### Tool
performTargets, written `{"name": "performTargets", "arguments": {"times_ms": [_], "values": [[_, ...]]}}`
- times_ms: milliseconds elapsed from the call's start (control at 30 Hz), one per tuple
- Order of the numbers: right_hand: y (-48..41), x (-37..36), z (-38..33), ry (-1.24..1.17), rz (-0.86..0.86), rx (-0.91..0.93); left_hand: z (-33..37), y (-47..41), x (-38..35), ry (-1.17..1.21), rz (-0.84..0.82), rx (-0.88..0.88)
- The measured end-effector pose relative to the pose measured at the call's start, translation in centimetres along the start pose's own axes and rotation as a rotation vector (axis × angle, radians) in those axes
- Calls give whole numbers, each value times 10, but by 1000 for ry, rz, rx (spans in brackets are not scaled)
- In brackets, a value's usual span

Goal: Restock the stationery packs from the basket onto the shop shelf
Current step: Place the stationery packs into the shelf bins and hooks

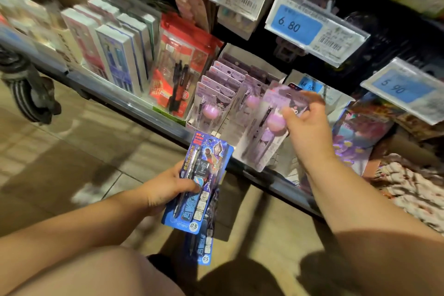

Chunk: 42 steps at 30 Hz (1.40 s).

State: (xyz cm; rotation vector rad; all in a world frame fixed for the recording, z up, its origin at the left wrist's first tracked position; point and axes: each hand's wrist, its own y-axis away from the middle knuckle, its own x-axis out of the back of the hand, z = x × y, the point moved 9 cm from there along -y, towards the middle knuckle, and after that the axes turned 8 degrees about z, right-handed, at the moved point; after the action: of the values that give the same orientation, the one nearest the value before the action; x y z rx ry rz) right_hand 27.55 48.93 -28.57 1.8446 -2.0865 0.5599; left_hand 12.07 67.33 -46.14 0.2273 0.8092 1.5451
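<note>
- Left hand [168,187]: 7 o'clock in view; thumb and fingers curled round blue pen packs [204,175], two showing, over the floor.
- Right hand [307,122]: 3 o'clock; thumb and fingers pinch a purple pen pack [254,142] near its top, tilted.
- Shelf box [230,53]: rows of matching purple packs [216,89], 10 o'clock of the held pack.

Left forearm lies low and angled inward, wrist bent a touch. The left hand [165,190] grips a small stack of blue packs [207,161], thumb laid flat across the front and fingers curled out of sight behind. Right arm is stretched further forward and higher, elbow nearly straight. The right hand [306,115] pinches a purple pack [255,138] near its top, thumb on the face, fingers wrapped behind. A bare knee [84,271] sits under the left arm.
</note>
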Motion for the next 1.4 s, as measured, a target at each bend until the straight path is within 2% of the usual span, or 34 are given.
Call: {"name": "performTargets", "arguments": {"times_ms": [200, 333, 467, 667, 1000, 1400], "values": [[-21, -3, -50, 133, 40, 273, 6, 2, 3, -4, 20, -33], [-29, -19, -59, 336, 28, 325, 7, 2, 6, -2, 25, -30], [-37, -27, -58, 456, 54, 313, 10, 0, 8, 12, 15, -32], [-43, -33, -57, 418, 37, 288, 13, -5, 7, 36, 18, -58], [-39, -51, -38, 504, -84, 269, 12, -10, 3, 19, 10, -45], [-31, -62, -42, 655, -137, 363, 8, -13, 9, 9, 21, -30]]}}
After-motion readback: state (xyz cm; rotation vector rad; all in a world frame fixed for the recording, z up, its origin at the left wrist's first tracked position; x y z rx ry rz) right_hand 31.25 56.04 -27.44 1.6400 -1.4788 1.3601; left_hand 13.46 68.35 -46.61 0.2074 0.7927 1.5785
